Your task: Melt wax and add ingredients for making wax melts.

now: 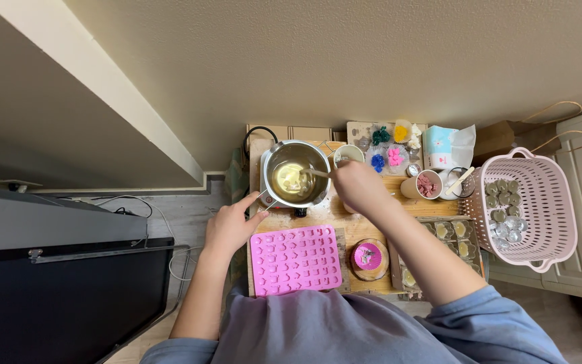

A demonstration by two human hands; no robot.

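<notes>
Small wooden table [345,222] against a beige wall, grey floor to the left. Near its far left corner, a steel pot [296,174] with pale yellowish liquid and whitish lumps inside. Right hand [357,185] closed around a stick [316,173], tip dipped in the pot. Left hand [230,226] at the pot's handle [266,199], forefinger and thumb pinching it, other fingers curled. At the near edge, a pink silicone mould [296,259] with rows of small cavities, beside a round wooden coaster bearing a pink disc [367,256]. Behind the right hand, a cup [349,154]; farther right, a cup of pinkish pieces [427,185]. Along the far edge, a tray of coloured bits [389,145]. Off the right edge, a pink basket [540,202] holding small jars.
</notes>
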